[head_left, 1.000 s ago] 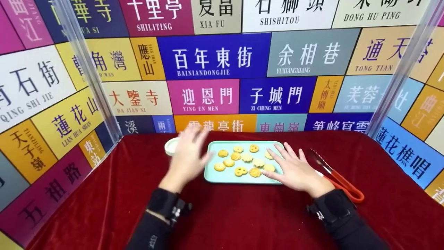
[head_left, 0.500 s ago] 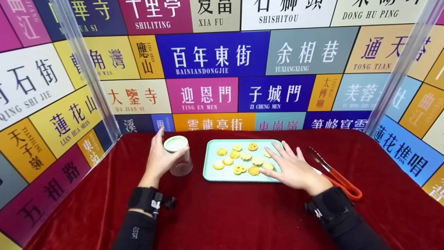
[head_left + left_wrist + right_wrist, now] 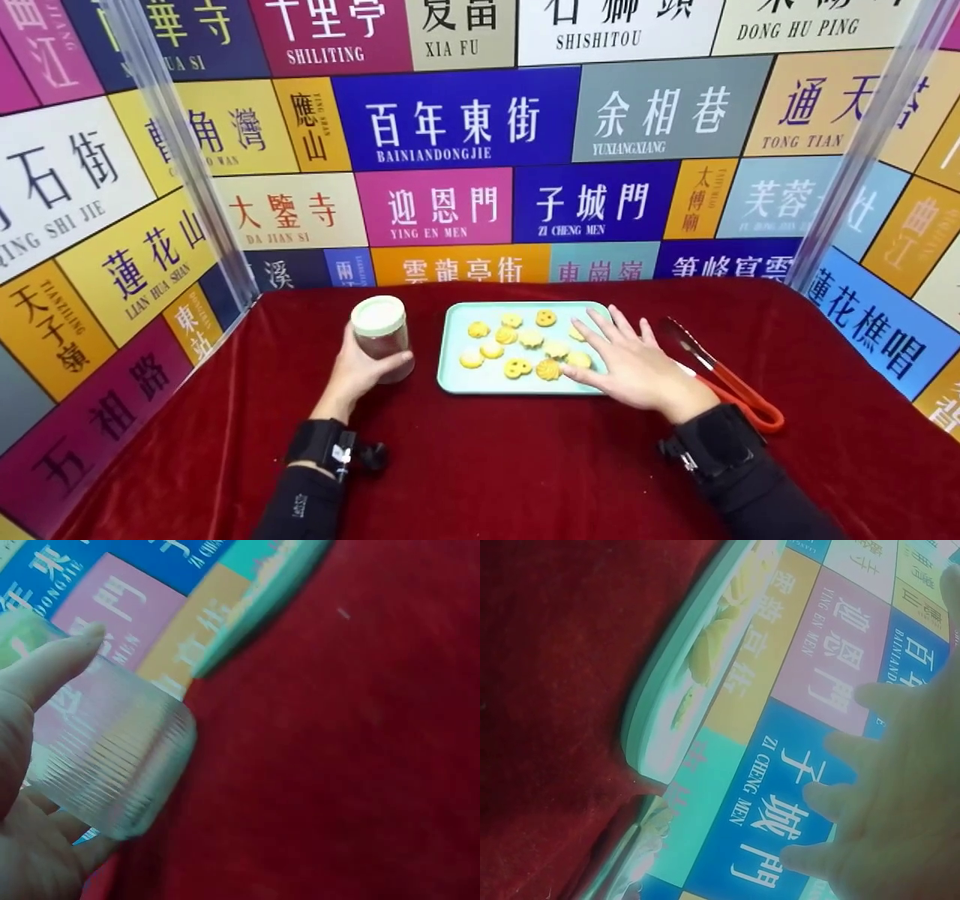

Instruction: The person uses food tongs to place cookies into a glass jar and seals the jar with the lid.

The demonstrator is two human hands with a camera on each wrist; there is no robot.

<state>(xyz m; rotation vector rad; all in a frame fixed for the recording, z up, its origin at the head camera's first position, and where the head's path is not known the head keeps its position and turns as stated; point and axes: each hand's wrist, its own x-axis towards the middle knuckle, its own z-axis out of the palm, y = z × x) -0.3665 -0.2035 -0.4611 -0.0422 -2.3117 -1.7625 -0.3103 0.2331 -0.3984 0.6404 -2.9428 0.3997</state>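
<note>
My left hand grips a clear ribbed jar with a pale green lid, left of the tray. In the left wrist view, my thumb lies across the near side of the jar and my fingers pass behind it. My right hand is spread with straight fingers over the right end of a mint-green tray, holding nothing. Several golden cookies of different shapes lie scattered on the tray, a few partly hidden by the right fingers.
Tongs with red-orange handles lie right of the tray, partly behind my right wrist. Dark red cloth covers the table. A wall of colourful printed signs stands at the back, with clear upright posts at the corners.
My left hand has moved left from beside the tray to the jar, then closed lower around its side. My right hand stays over the tray's right end.
</note>
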